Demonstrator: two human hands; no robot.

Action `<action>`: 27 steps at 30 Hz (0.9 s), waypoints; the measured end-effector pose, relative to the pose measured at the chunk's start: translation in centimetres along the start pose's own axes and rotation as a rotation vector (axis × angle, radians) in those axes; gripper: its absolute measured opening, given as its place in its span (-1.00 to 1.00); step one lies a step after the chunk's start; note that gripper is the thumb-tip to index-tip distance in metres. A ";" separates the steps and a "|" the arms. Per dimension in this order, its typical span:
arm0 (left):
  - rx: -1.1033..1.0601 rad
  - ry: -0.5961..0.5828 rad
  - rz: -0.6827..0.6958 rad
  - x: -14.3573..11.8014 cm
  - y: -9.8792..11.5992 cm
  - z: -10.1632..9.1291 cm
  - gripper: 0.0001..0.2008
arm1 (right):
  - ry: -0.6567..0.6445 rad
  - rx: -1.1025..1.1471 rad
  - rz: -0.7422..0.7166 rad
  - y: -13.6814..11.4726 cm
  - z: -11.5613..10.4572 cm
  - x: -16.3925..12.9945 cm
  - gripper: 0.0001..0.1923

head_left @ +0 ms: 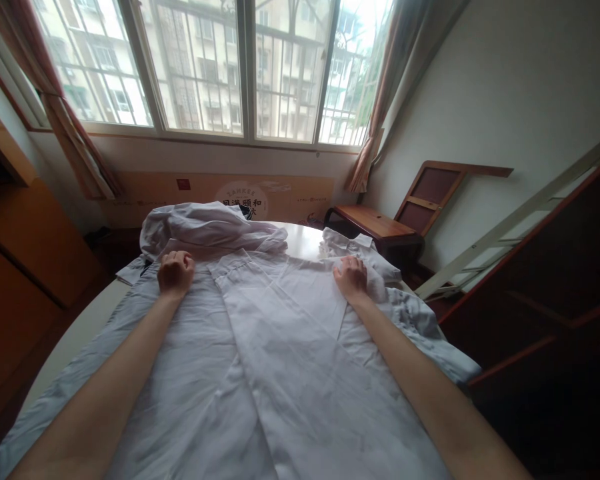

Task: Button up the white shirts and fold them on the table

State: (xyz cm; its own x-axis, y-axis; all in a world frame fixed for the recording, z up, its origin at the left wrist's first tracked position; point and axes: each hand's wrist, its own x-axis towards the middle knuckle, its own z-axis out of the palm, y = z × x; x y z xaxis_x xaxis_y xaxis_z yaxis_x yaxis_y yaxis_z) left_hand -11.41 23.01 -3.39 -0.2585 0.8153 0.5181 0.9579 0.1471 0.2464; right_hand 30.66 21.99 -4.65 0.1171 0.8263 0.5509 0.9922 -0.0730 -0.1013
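Looking down from the head camera, a white shirt [260, 347] is seen spread flat, front panel up, over a pale round table [75, 333], and it is taken as the landmark for everything else. At the shirt's far left corner, the left hand [175, 272] is closed into a fist, with cloth pinched inside the curled fingers. At the shirt's far right, by the collar [353, 241], the right hand [351, 277] is curled down onto the fabric and a fold is gripped under its fingertips. Both bare forearms are stretched out across the shirt, one along each side of the raised central panel, which runs from the near edge toward the collar end.

Beyond the shirt's far left edge, a rumpled heap of white garments [205, 227] is piled, touching it. Past the shirt's right side, a grey-white sleeve [420, 320] is draped over the table edge. Farther right of the shirt, a low wooden bench [375, 223] is set against the wall, with a wooden frame [435, 190] leaned behind it. Beyond the shirt, a barred window [220, 67] is flanked by reddish curtains [70, 127]. Left of the shirt, a wooden cabinet [25, 267] is seen.
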 end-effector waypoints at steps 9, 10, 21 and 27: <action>0.111 -0.222 0.236 -3.2 0.4 -1.6 -0.54 | -0.302 0.029 -0.083 -2.4 -3.6 -2.1 -0.67; 0.119 -0.249 0.266 -3.8 0.2 -2.0 -0.51 | -0.343 0.026 -0.093 -2.7 -4.1 -2.7 -0.64; -0.200 -0.479 0.705 -17.0 4.0 -11.2 -0.42 | -0.490 0.412 -0.531 -6.8 -14.3 -18.0 -0.46; -0.308 -0.628 0.850 -21.2 5.4 -11.7 -0.44 | -0.502 0.483 -0.625 -7.0 -15.9 -22.0 -0.51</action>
State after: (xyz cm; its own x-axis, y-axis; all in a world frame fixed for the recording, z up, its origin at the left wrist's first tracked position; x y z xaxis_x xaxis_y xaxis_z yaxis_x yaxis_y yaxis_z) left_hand -2.19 -0.04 -3.45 0.6637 0.7369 0.1284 0.6985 -0.6720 0.2461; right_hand 21.85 -4.57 -2.86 -0.5754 0.7902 0.2107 0.7303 0.6125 -0.3026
